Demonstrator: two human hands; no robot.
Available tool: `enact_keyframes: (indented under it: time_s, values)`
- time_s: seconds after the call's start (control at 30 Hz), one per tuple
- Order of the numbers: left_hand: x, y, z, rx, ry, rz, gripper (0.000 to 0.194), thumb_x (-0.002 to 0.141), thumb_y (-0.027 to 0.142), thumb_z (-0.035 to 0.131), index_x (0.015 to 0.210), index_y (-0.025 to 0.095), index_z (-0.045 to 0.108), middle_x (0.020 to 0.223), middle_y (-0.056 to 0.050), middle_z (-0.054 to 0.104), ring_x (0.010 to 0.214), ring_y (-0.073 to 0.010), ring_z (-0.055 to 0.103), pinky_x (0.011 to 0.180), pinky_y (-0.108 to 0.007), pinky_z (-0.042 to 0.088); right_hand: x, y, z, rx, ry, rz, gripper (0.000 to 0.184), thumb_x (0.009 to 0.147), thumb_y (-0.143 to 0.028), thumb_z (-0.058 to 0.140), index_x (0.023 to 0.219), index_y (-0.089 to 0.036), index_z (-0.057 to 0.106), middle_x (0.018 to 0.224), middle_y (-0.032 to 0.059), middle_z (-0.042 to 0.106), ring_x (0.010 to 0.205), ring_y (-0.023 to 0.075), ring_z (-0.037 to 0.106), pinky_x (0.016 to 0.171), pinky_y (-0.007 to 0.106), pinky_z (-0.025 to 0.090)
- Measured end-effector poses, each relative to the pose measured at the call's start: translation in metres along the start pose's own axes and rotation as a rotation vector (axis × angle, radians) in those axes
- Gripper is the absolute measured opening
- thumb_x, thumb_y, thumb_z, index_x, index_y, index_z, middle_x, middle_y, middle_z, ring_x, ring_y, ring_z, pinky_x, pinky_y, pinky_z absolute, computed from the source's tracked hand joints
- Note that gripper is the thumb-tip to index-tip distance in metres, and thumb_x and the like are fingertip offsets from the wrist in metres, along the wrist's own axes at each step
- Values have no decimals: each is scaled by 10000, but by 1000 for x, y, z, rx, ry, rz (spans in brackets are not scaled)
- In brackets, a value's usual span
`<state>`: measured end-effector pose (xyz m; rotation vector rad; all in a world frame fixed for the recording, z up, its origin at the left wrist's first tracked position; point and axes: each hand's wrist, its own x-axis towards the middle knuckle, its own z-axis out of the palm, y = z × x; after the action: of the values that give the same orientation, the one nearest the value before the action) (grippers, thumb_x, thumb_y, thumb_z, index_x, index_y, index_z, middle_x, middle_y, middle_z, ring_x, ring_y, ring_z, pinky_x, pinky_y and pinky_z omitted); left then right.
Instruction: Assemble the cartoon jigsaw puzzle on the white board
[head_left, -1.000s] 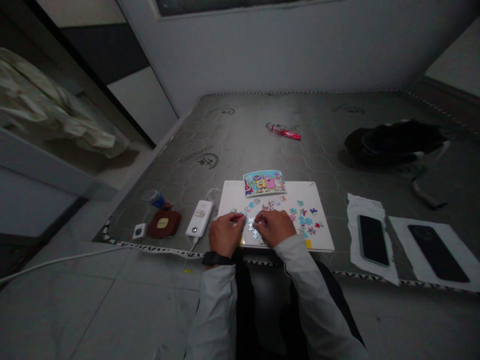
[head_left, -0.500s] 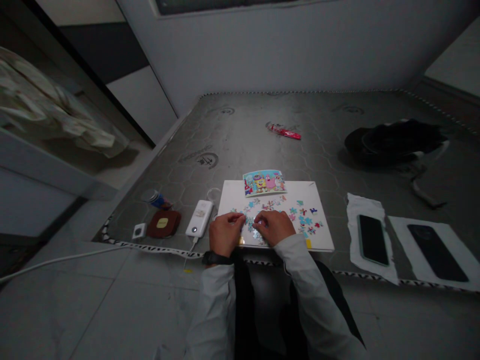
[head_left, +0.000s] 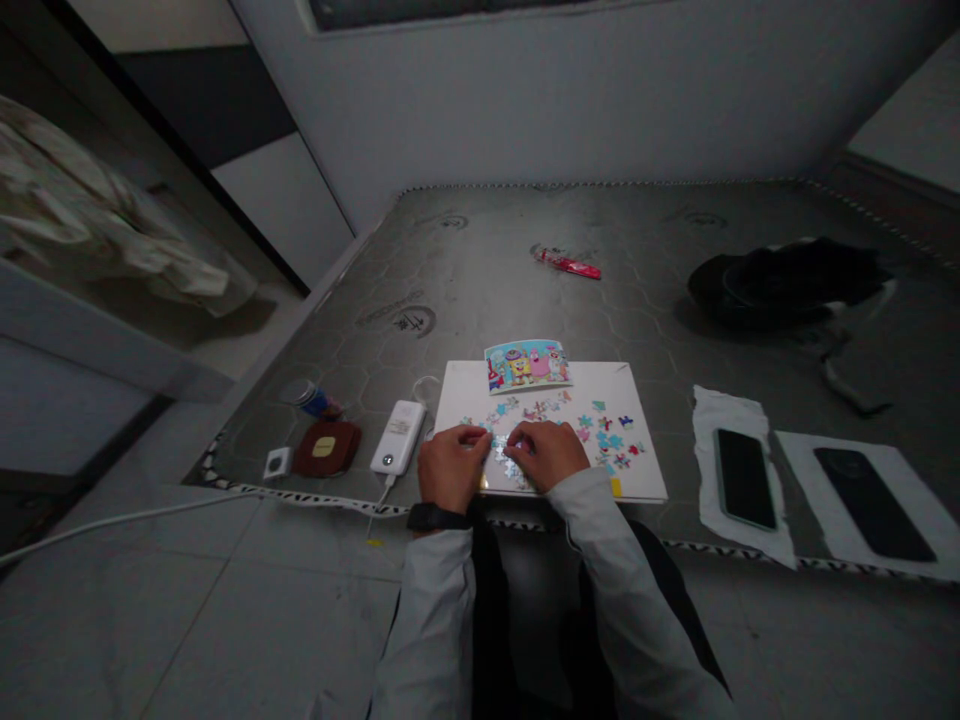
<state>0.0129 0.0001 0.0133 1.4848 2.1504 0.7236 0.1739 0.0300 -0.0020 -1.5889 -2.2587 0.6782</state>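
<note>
A white board lies on the mattress, holding many small blue, pink and white jigsaw puzzle pieces. Behind them, a colourful cartoon picture card rests on the board's far edge. My left hand and my right hand are curled close together over the pieces, fingertips down among them. The hands hide the pieces beneath them. I cannot tell whether either hand holds a piece. A black watch circles my left wrist.
A white power bank with a cable lies left of the board, near a brown pouch. Two dark phones lie on white sheets at right. A black bag and red packet lie farther back.
Both hands stay almost where they were over the pieces, with only small finger shifts. The whole view has moved very slightly.
</note>
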Motion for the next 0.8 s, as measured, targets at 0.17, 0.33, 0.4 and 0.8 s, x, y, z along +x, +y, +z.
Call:
enact_keyframes:
  time_s: [0.17, 0.33, 0.4, 0.8]
  values:
    - [-2, 3, 0, 77, 29, -5, 171, 786, 375, 651, 856, 283, 777, 826, 25, 769, 824, -193, 701, 733, -278, 482, 0, 0, 0, -1, -9, 7, 89, 814, -334, 720, 851, -256, 703, 772, -32, 703, 793, 160, 606, 737, 304, 293]
    - [-3, 3, 0, 59, 50, -14, 157, 776, 384, 669, 856, 295, 771, 826, 34, 766, 810, -191, 698, 721, -276, 485, 0, -1, -1, -10, -17, -1, 95, 823, -340, 711, 864, -254, 700, 774, -31, 704, 788, 159, 608, 732, 300, 298]
    - [-1, 0, -2, -4, 54, -13, 163, 779, 393, 674, 857, 285, 768, 825, 30, 767, 817, -181, 701, 736, -264, 491, -1, -2, -2, -37, -9, -14, 96, 833, -337, 698, 866, -247, 698, 772, -22, 707, 787, 164, 612, 736, 302, 303]
    - [2, -18, -21, 63, 47, -84, 217, 811, 448, 638, 914, 305, 765, 916, 15, 769, 906, -220, 687, 795, -300, 486, -7, 28, -27, -28, 191, 168, 211, 874, -383, 572, 893, -233, 720, 727, 14, 696, 727, 181, 615, 701, 289, 365]
